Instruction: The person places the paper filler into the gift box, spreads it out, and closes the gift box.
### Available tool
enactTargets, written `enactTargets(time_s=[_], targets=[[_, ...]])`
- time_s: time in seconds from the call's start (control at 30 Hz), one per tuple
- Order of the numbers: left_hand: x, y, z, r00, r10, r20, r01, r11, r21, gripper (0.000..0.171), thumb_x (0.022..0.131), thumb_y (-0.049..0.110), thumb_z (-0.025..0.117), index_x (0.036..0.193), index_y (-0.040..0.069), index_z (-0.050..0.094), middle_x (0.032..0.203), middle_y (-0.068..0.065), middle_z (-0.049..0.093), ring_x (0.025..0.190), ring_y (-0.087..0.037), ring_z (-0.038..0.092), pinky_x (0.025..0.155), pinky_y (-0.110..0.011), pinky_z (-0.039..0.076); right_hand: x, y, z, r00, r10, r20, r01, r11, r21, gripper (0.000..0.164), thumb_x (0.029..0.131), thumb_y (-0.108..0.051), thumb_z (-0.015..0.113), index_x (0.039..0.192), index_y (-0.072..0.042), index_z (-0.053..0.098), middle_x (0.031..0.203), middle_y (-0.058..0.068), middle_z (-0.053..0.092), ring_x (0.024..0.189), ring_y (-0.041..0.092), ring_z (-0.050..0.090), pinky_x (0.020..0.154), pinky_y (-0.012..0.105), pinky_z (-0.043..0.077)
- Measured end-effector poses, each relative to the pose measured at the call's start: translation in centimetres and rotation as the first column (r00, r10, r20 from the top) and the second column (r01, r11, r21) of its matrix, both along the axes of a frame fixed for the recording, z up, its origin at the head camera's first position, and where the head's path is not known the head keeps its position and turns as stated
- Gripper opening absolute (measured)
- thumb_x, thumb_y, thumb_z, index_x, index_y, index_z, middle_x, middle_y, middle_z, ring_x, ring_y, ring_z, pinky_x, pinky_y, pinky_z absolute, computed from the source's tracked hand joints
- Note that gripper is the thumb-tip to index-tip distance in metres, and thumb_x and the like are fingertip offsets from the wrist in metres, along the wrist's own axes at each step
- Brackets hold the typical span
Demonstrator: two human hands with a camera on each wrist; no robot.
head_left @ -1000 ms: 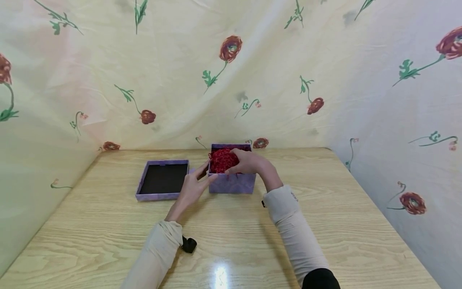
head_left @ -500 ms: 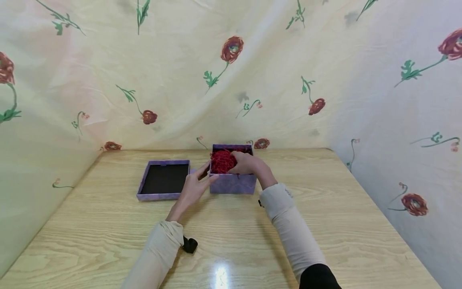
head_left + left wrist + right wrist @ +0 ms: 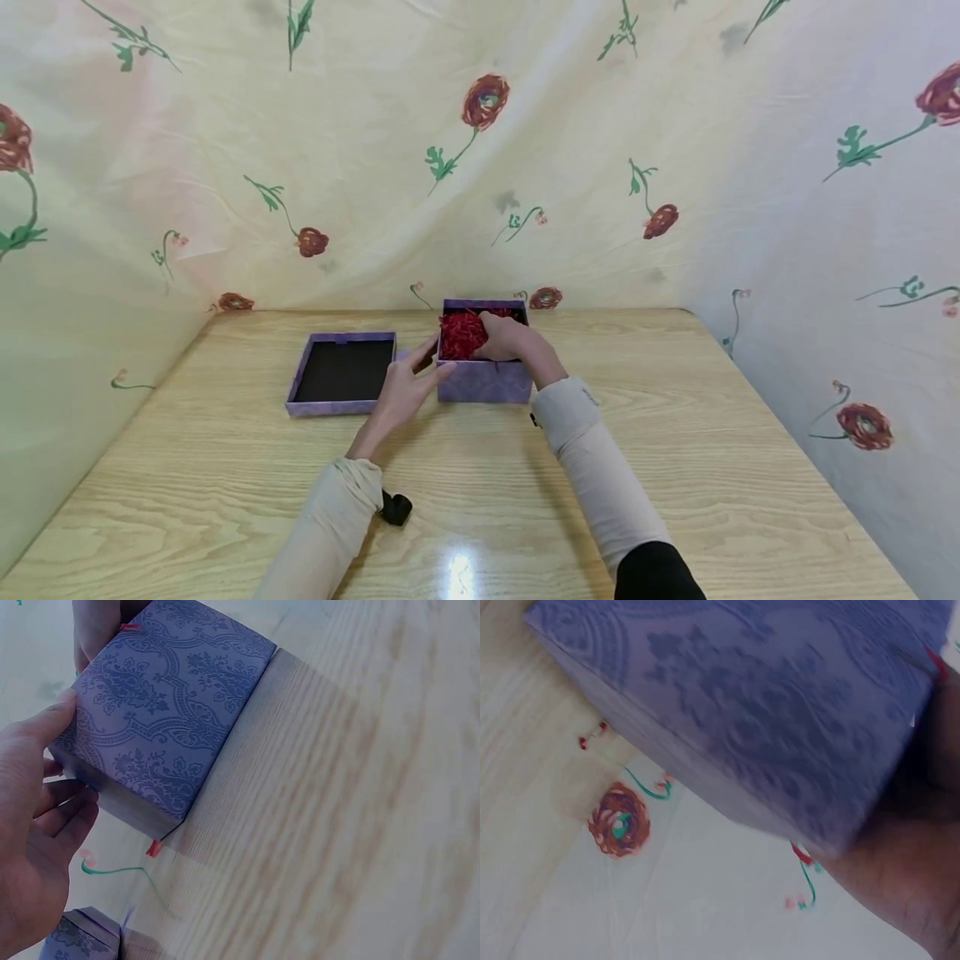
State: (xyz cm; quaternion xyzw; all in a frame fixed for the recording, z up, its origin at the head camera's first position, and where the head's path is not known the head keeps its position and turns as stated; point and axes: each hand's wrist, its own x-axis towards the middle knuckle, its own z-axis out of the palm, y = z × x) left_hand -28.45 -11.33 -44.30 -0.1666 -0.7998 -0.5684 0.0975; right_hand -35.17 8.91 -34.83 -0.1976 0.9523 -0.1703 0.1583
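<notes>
A purple patterned box [image 3: 483,383] stands upright near the table's back edge, its top uncovered. Red shredded paper [image 3: 461,335] fills much of its left part. My left hand [image 3: 405,387] steadies the box at its front left corner; in the left wrist view the thumb lies at the top rim and the fingers [image 3: 71,814] bend against the side wall. My right hand [image 3: 513,340] reaches over the front rim into the box, beside the red paper. Its fingertips are hidden inside. In the right wrist view the box wall [image 3: 765,712] covers most of that hand.
Left of the box lies the matching purple lid [image 3: 330,408], its black inside facing up. A wooden table [image 3: 675,467] carries both. A flowered cloth [image 3: 360,150] hangs behind and at the sides. A black item [image 3: 395,507] sits by the left cuff.
My right hand has pushed lower into the box, its forearm swinging slightly left, and its thumb no longer lies over the front rim. The left hand keeps its hold on the corner.
</notes>
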Motion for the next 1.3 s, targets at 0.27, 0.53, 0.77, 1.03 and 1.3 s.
enactTargets(time_s=[0.27,0.53,0.77,1.03,1.3], targets=[[0.0,0.0,0.1,1.000,0.011,0.019,-0.011,1.000,-0.009,0.069,0.100,0.037,0.071,0.159,0.014,0.044,0.152,-0.014,0.051,0.135,-0.032,0.054,0.102,-0.049,0.051,1.9,2.0,2.5,0.999,0.047,-0.024,-0.049,0.994,-0.094,0.067,0.107,-0.035,0.059,0.157,0.003,0.036,0.156,0.023,0.043,0.142,0.039,0.043,0.114,0.052,0.038],[-0.2,0.0,0.0,1.000,0.008,0.014,-0.008,1.000,-0.008,0.068,0.101,0.037,0.071,0.159,0.014,0.044,0.152,-0.015,0.050,0.135,-0.034,0.054,0.102,-0.049,0.051,3.7,3.6,3.7,0.996,0.077,-0.051,-0.088,0.956,-0.282,0.056,0.108,-0.035,0.057,0.152,-0.002,0.046,0.137,0.022,0.059,0.125,0.037,0.058,0.099,0.053,0.050],[-0.2,-0.1,0.0,1.000,0.025,-0.005,-0.025,1.000,-0.008,0.065,0.100,0.033,0.072,0.158,0.016,0.046,0.151,-0.014,0.051,0.133,-0.032,0.056,0.104,-0.047,0.050,4.0,2.9,2.7,0.986,0.164,0.013,-0.153,0.942,-0.298,0.054,0.110,-0.046,0.048,0.144,-0.005,0.055,0.128,0.013,0.063,0.109,0.026,0.064,0.095,0.047,0.052],[-0.1,0.0,-0.1,1.000,0.013,0.000,-0.013,1.000,-0.010,0.066,0.101,0.034,0.071,0.158,0.015,0.044,0.152,-0.016,0.050,0.134,-0.033,0.055,0.104,-0.049,0.049,3.4,1.1,0.7,0.985,0.104,0.139,-0.073,0.974,-0.213,0.080,0.107,-0.062,0.033,0.163,-0.005,0.029,0.167,0.018,0.027,0.153,0.037,0.025,0.122,0.055,0.021],[-0.1,0.0,-0.1,1.000,0.015,0.002,-0.015,1.000,-0.016,0.065,0.101,0.034,0.071,0.158,0.018,0.045,0.153,-0.014,0.050,0.134,-0.033,0.055,0.105,-0.048,0.049,3.4,1.3,1.1,0.986,0.162,-0.030,-0.164,0.961,-0.223,0.057,0.110,-0.049,0.045,0.142,-0.003,0.058,0.139,0.014,0.060,0.127,0.031,0.058,0.105,0.049,0.046]])
